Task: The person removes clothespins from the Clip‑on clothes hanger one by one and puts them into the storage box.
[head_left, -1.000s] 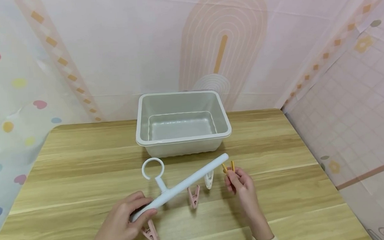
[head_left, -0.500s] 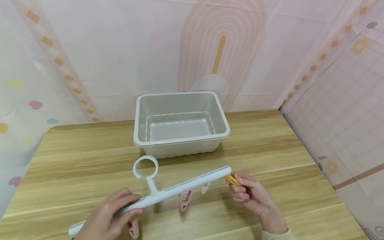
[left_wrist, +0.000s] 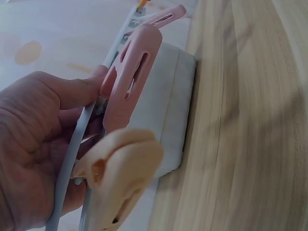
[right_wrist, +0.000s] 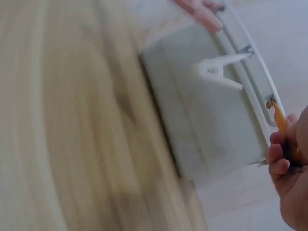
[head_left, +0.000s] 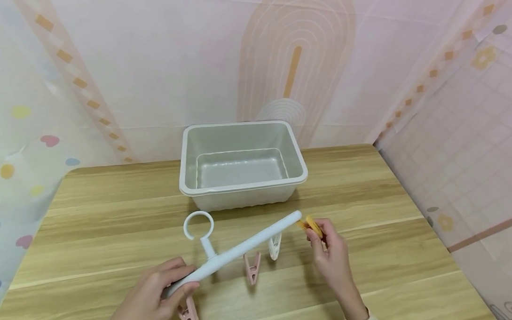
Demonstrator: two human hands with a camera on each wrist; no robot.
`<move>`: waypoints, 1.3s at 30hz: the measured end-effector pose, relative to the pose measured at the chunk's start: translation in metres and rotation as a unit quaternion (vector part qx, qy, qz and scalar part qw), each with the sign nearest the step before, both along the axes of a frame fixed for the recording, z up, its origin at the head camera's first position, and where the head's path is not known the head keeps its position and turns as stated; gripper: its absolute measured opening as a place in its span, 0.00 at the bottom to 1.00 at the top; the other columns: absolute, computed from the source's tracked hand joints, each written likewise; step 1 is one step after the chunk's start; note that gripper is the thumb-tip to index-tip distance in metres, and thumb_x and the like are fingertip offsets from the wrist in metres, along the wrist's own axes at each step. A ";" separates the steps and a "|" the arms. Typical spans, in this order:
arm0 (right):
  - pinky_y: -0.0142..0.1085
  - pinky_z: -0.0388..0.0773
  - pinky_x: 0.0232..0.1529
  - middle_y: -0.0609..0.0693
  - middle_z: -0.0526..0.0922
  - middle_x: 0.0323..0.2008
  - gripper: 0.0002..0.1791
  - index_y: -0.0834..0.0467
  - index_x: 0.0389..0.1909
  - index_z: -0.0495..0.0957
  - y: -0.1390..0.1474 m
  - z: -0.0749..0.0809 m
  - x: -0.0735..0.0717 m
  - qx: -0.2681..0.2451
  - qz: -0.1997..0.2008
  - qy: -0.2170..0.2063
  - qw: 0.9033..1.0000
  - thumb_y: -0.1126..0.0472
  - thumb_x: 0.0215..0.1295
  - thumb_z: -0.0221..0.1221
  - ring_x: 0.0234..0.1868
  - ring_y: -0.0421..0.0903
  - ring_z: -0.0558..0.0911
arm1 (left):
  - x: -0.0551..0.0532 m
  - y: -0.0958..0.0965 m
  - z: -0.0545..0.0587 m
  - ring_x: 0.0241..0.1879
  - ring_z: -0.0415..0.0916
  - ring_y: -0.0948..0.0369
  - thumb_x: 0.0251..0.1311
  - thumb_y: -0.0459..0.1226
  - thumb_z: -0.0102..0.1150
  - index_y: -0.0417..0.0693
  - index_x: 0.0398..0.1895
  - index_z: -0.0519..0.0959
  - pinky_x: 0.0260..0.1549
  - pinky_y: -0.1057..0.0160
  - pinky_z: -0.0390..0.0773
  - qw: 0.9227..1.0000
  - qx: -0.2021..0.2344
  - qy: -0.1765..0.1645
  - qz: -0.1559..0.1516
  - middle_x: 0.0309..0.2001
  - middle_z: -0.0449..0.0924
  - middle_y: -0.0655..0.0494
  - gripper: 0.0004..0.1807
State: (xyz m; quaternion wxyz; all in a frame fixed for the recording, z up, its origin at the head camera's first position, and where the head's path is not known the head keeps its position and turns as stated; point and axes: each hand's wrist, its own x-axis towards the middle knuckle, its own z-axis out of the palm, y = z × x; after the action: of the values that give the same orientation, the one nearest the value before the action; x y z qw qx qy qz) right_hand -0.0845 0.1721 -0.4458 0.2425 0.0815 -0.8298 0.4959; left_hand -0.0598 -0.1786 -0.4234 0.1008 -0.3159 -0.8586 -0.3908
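Note:
A white clip hanger [head_left: 250,244] with a round hook slants up to the right above the table, gripped near its lower left end by my left hand [head_left: 148,298]. Under its bar hang a white clip [head_left: 275,246] and two pink clips, one mid-bar [head_left: 252,269], the other [left_wrist: 132,79] close by my left fingers. A pale orange clip [left_wrist: 125,178] shows nearest the left wrist camera. At the bar's right end, my right hand [head_left: 335,261] pinches an orange clip [head_left: 314,225]. In the right wrist view its tip meets a small metal fitting [right_wrist: 271,102] under the bar.
A grey plastic basin [head_left: 244,195] stands behind the hanger at the table's back, with nothing inside. The wood-grain table [head_left: 390,249] runs out to both sides. A patterned cloth wall [head_left: 172,78] rises behind it.
The hanger's right end dipped, then tilted up again. My right hand moved right and turned with the orange clip, which was upright below the bar's end and now lies against it.

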 end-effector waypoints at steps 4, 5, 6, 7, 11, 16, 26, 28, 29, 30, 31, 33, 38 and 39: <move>0.19 0.72 0.25 0.53 0.84 0.28 0.10 0.66 0.39 0.78 0.007 -0.005 -0.002 0.121 0.001 0.084 0.989 0.77 0.58 0.65 0.26 0.34 0.75 | -0.001 -0.003 -0.001 0.25 0.60 0.82 0.55 0.31 0.71 0.48 0.43 0.87 0.22 0.83 0.63 1.000 -0.003 -0.009 -0.012 0.29 0.68 0.76 0.12; 0.19 0.71 0.25 0.54 0.84 0.29 0.11 0.66 0.39 0.78 0.009 -0.006 -0.002 0.138 0.006 0.090 0.986 0.77 0.57 0.66 0.26 0.33 0.75 | -0.001 -0.004 -0.002 0.25 0.60 0.82 0.55 0.31 0.71 0.49 0.43 0.87 0.22 0.83 0.63 1.000 -0.004 -0.010 -0.017 0.29 0.68 0.76 0.12; 0.18 0.71 0.26 0.53 0.84 0.30 0.11 0.66 0.39 0.78 0.011 -0.006 -0.003 0.151 0.010 0.094 0.984 0.77 0.56 0.66 0.26 0.34 0.76 | -0.002 -0.004 -0.002 0.25 0.60 0.82 0.56 0.31 0.70 0.49 0.43 0.87 0.22 0.83 0.64 1.000 -0.003 -0.014 -0.022 0.28 0.68 0.76 0.12; 0.18 0.72 0.27 0.53 0.83 0.30 0.12 0.66 0.39 0.78 0.012 -0.007 -0.003 0.163 0.010 0.096 0.982 0.76 0.56 0.67 0.27 0.35 0.77 | -0.002 -0.005 -0.001 0.25 0.60 0.82 0.57 0.31 0.70 0.49 0.43 0.87 0.22 0.82 0.64 0.999 -0.003 -0.019 -0.028 0.29 0.68 0.76 0.11; 0.20 0.74 0.31 0.54 0.82 0.31 0.14 0.66 0.39 0.78 0.014 -0.010 -0.005 0.201 -0.003 0.127 0.971 0.77 0.52 0.69 0.29 0.38 0.79 | -0.005 -0.006 0.000 0.25 0.61 0.82 0.58 0.31 0.69 0.52 0.43 0.87 0.22 0.81 0.65 0.999 -0.003 -0.032 -0.041 0.28 0.69 0.76 0.11; 0.31 0.81 0.31 0.57 0.82 0.31 0.15 0.68 0.39 0.79 0.006 -0.014 -0.006 0.214 -0.060 0.173 0.960 0.79 0.50 0.68 0.30 0.45 0.80 | -0.007 0.000 0.000 0.25 0.61 0.80 0.59 0.31 0.68 0.59 0.40 0.85 0.22 0.78 0.67 0.998 0.009 -0.053 -0.042 0.26 0.68 0.76 0.11; 0.23 0.79 0.28 0.60 0.85 0.29 0.10 0.70 0.38 0.77 -0.018 -0.020 0.000 0.110 -0.162 0.140 0.971 0.77 0.56 0.66 0.26 0.48 0.83 | -0.005 0.013 -0.001 0.27 0.68 0.79 0.63 0.33 0.65 0.62 0.39 0.84 0.24 0.74 0.73 0.993 0.041 -0.104 -0.038 0.27 0.74 0.74 0.10; 0.20 0.77 0.31 0.61 0.86 0.30 0.09 0.71 0.38 0.77 -0.022 -0.020 0.000 0.091 -0.175 0.134 0.971 0.76 0.58 0.65 0.27 0.49 0.83 | -0.004 0.015 -0.001 0.27 0.69 0.78 0.64 0.33 0.64 0.61 0.39 0.85 0.24 0.73 0.74 0.992 0.044 -0.113 -0.038 0.28 0.75 0.73 0.09; 0.19 0.76 0.31 0.61 0.85 0.30 0.08 0.71 0.38 0.77 -0.023 -0.020 0.000 0.087 -0.180 0.132 0.971 0.76 0.59 0.65 0.27 0.49 0.83 | -0.004 0.015 -0.001 0.27 0.69 0.78 0.64 0.33 0.64 0.61 0.39 0.85 0.24 0.73 0.74 0.991 0.045 -0.120 -0.039 0.28 0.75 0.73 0.09; 0.19 0.76 0.31 0.62 0.85 0.31 0.08 0.71 0.38 0.77 -0.024 -0.020 -0.001 0.086 -0.182 0.134 0.970 0.76 0.59 0.65 0.27 0.50 0.83 | -0.004 0.016 -0.001 0.27 0.69 0.78 0.65 0.34 0.63 0.60 0.39 0.85 0.24 0.72 0.74 0.990 0.045 -0.126 -0.039 0.28 0.75 0.72 0.08; 0.20 0.77 0.31 0.62 0.85 0.31 0.08 0.71 0.38 0.77 -0.024 -0.021 -0.001 0.090 -0.183 0.138 0.969 0.76 0.59 0.64 0.27 0.50 0.83 | -0.004 0.016 -0.001 0.27 0.69 0.78 0.65 0.34 0.63 0.60 0.38 0.85 0.24 0.72 0.74 0.990 0.043 -0.128 -0.039 0.27 0.75 0.72 0.08; 0.25 0.78 0.29 0.62 0.84 0.31 0.08 0.71 0.39 0.77 -0.021 -0.023 -0.003 0.116 -0.178 0.146 0.966 0.76 0.59 0.64 0.28 0.50 0.82 | -0.004 0.016 -0.002 0.26 0.68 0.78 0.66 0.34 0.63 0.59 0.38 0.85 0.23 0.72 0.73 0.990 0.038 -0.132 -0.041 0.27 0.74 0.71 0.07; 0.39 0.81 0.31 0.59 0.82 0.31 0.10 0.68 0.39 0.78 -0.007 -0.025 -0.007 0.201 -0.128 0.164 0.957 0.78 0.57 0.64 0.32 0.51 0.82 | -0.004 0.013 -0.007 0.24 0.63 0.80 0.64 0.33 0.64 0.58 0.34 0.83 0.21 0.74 0.68 0.993 0.015 -0.108 -0.034 0.25 0.70 0.72 0.07; 0.39 0.81 0.31 0.59 0.82 0.31 0.10 0.68 0.39 0.79 -0.004 -0.025 -0.008 0.212 -0.117 0.167 0.956 0.78 0.56 0.65 0.32 0.51 0.82 | -0.004 0.012 -0.008 0.24 0.62 0.80 0.63 0.33 0.65 0.58 0.33 0.83 0.21 0.74 0.67 0.995 0.011 -0.099 -0.032 0.24 0.69 0.72 0.08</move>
State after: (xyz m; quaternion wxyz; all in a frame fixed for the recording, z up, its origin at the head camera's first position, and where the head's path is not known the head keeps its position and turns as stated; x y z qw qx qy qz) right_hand -0.0922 0.1678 -0.4704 0.4113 0.1149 -0.8673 0.2557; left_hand -0.0633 -0.1669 -0.4311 0.0064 -0.3022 -0.8496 -0.4323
